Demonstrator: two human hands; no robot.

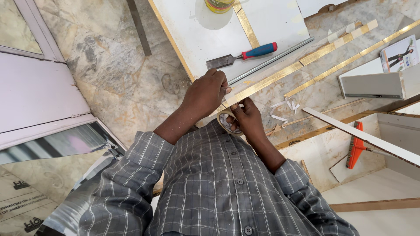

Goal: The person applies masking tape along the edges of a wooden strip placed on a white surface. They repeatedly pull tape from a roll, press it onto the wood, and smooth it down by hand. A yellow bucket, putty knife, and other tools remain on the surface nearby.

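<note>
Clearly, in the head view, the person is working over a long gold strip (280, 74), which is lying slantwise from the white board (205, 39) out across the marble floor (118, 83). The left hand (205, 94) is pressing on the near end of the strip, its fingers curled together and pinching a length of pale tape down onto it. The right hand (247, 118) is sitting just below that end, fingers closed around a tape roll (226, 122) with the thumb through or against its core. The tape is running from the roll up to the pinch.

To do this well, the tape should probably be kept taut and in line with the strip while the left fingers are rubbing it flat, so no wrinkle is forming at the edge.

Above the strip, on the board, a chisel (243, 56) with a red and blue handle is lying beside a thin metal rod (273, 60). Right of the strip, a second gold strip (350, 60) is running parallel, and an orange tool (355, 150) is lying on a panel farther down.

The roll is half hidden behind the right fingers, so how much tape is left cannot be told. A yellow tin (218, 5) is being cut off by the top edge.
</note>
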